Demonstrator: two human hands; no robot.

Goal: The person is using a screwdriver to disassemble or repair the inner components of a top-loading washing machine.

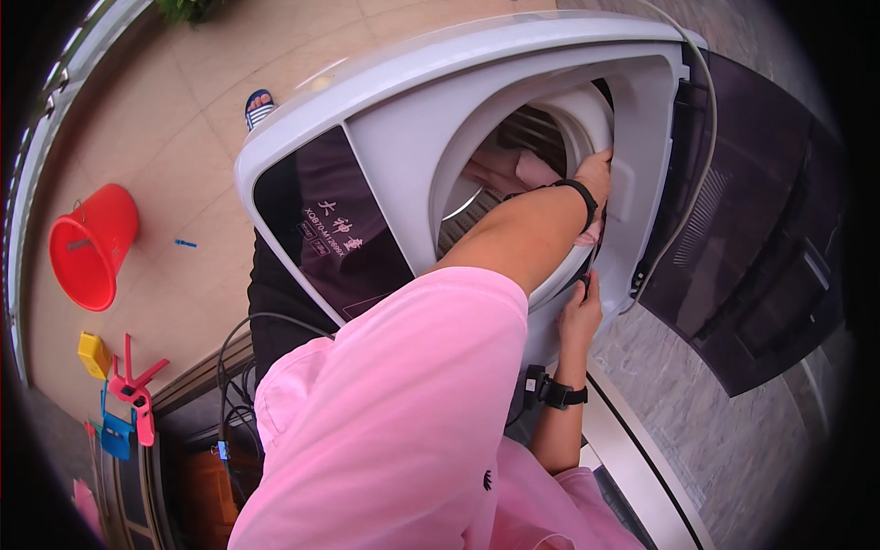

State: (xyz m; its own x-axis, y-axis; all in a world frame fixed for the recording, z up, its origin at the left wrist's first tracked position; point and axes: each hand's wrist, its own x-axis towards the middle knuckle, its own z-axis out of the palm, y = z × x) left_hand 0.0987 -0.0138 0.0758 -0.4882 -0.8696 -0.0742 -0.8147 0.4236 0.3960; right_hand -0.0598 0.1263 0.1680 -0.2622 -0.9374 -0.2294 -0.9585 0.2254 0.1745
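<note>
Near: right hand [579,312] is resting by the washer's [399,160] edge, perhaps steadying; fingers are bending, their hold unreadable. Left hand [598,176] is lying over the tub [594,115] rim, likely bracing the lean; fingers are mostly hiding, grip unclear. Pink laundry [536,170] is sitting inside. Beyond: lid [747,211] is standing open, presumably giving access. Bucket [115,215] is sitting on floor [188,165].

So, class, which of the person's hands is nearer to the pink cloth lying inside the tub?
Left. The left hand is at the right side of the white rim, just right of the pink cloth. The right hand is farther off, lower in the picture.
</note>
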